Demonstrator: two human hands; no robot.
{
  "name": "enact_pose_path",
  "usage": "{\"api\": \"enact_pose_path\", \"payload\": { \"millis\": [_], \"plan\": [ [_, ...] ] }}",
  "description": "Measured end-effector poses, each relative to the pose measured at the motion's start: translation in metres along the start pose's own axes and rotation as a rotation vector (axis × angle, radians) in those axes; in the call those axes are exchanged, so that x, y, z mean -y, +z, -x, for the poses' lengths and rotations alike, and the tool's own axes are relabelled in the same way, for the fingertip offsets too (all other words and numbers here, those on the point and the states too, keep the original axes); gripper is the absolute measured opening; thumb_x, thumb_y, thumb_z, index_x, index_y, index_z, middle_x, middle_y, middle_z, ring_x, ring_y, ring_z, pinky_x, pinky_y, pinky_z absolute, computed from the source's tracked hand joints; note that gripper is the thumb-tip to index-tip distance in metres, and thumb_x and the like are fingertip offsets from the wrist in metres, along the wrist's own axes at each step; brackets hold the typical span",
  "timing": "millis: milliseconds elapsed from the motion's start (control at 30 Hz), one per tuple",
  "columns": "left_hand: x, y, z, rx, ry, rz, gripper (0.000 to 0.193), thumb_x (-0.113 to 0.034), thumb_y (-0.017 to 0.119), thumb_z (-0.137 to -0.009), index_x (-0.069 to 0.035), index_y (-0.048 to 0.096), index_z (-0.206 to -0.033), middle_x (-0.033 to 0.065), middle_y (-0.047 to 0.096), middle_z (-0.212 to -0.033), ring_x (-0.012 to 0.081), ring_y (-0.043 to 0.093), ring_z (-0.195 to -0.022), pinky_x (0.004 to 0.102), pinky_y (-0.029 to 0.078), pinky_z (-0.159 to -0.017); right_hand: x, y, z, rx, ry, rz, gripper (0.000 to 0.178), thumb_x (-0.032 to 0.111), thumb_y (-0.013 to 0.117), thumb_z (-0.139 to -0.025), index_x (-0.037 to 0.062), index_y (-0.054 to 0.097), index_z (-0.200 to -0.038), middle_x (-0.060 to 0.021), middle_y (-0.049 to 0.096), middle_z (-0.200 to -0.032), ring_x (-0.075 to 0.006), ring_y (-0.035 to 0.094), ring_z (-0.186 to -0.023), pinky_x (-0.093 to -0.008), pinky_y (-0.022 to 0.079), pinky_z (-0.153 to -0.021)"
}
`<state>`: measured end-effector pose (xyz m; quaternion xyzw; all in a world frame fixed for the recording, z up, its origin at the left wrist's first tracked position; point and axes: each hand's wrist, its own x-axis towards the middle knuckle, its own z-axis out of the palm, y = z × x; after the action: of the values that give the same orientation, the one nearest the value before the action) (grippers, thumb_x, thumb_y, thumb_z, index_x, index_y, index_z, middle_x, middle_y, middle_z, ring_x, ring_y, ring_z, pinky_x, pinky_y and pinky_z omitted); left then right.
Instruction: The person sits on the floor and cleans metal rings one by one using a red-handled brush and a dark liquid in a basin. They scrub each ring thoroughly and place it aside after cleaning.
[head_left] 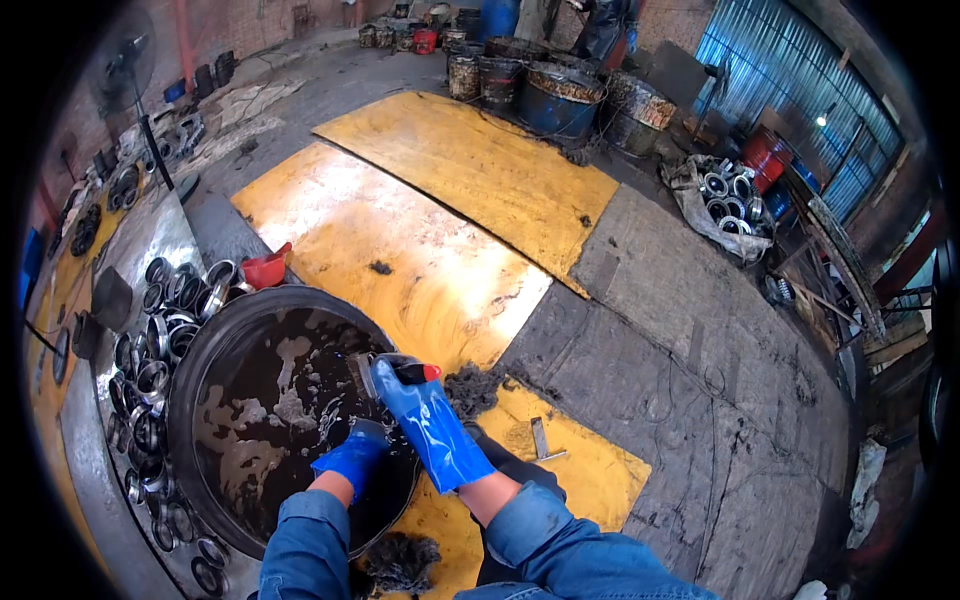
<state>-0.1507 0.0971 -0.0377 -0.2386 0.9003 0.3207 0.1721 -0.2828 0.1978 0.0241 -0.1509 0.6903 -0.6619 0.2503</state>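
Blue-gloved right hand (402, 392) is curled around the black handle (412, 373) of what looks like a brush (362, 376); head points left, just inside the right rim of the black tub (185, 400), red tip (431, 372) sticks out right. Left hand (355, 455), also gloved, is down at the dark liquid (245, 460), nearer the body than the brush. Its fingers are hidden, so can't tell if it's wide, narrow or gripping something. Loose metal rings (152, 378) lie piled outside the tub's left wall; any part under the left hand is out of sight. My read: wet scrubbing over the bath. To do it well: pin the part firmly with the left, lift it until the face being brushed shows, use short strokes that run clear of the left fingers, turn it between passes. Work inside the rim so drips land back in the liquid. Wet gloves probably slip, so seat the handle deep in the palm. Don't dip the left sleeve (308, 535); the glove is short. Dark fibre clump (474, 390) lies just outside the rim, could shed into the bath; nudge it away.
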Motion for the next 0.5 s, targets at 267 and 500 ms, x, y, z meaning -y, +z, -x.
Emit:
{"api": "enact_pose_path", "payload": {
  "millis": [267,500],
  "plan": [
    [0.0,-0.006,-0.007,-0.004,0.019,0.009,0.041,-0.011,0.076,-0.076,-0.002,0.068,-0.115,0.02,0.066,-0.109,0.035,0.06,-0.106,0.0432,0.052,-0.089,0.002,-0.009,0.019,0.032,0.045,-0.159,0.03,0.028,0.069,-0.099,0.0009,0.075,-0.112,-0.0098,0.078,-0.098,-0.0159,0.072,-0.092,-0.0323,0.056,-0.081],
    [-0.005,-0.015,-0.03,-0.108,0.041,0.123,0.035,-0.012,0.075,-0.081,-0.003,0.068,-0.114,0.0161,0.066,-0.106,0.0306,0.06,-0.102,0.0407,0.051,-0.087,0.004,-0.025,0.036,0.053,0.106,-0.378,0.029,0.027,0.068,-0.099,0.0011,0.075,-0.111,-0.0107,0.078,-0.1,-0.0163,0.072,-0.094,-0.0327,0.056,-0.082]
  ]
}}
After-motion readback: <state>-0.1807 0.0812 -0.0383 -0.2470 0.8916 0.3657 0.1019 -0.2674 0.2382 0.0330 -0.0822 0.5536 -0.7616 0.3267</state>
